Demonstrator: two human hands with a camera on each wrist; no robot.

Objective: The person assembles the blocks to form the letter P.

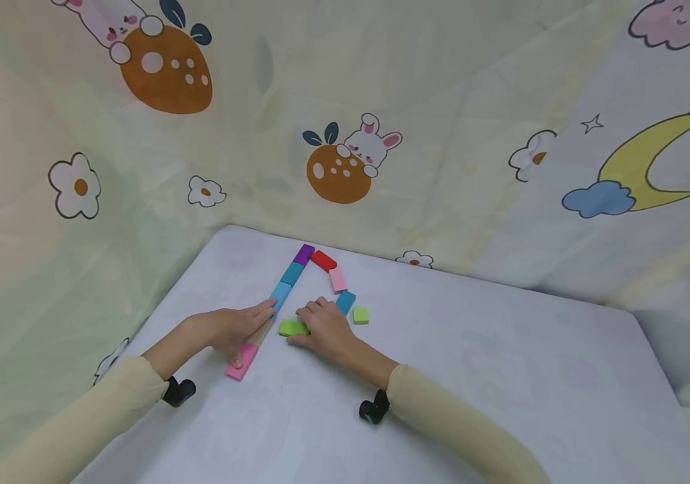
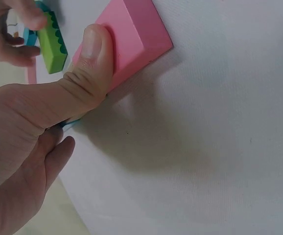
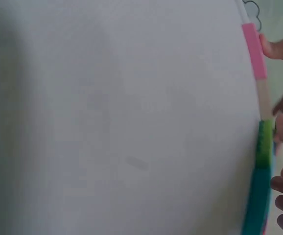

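Note:
A straight slanting row of blocks lies on the white table: purple [image 1: 304, 253], teal [image 1: 292, 272], light blue [image 1: 281, 292], beige [image 1: 259, 334] and pink [image 1: 243, 363]. My left hand [image 1: 226, 331] rests along it, thumb on the pink block [image 2: 131, 39], straight fingertips at the light blue one. A curved line of red [image 1: 323, 260], light pink [image 1: 337, 279] and teal [image 1: 346, 302] blocks bends from the row's far end. My right hand [image 1: 328, 331] holds a green block [image 1: 292, 328] with scalloped markings between thumb and fingers, partly covering it.
A small light green block [image 1: 360, 316] lies by itself right of the curve. The white tabletop [image 1: 490, 376] extends to the right. A printed cloth [image 1: 442, 168] hangs behind the table. Black wrist cameras [image 1: 374, 407] sit at both sleeves.

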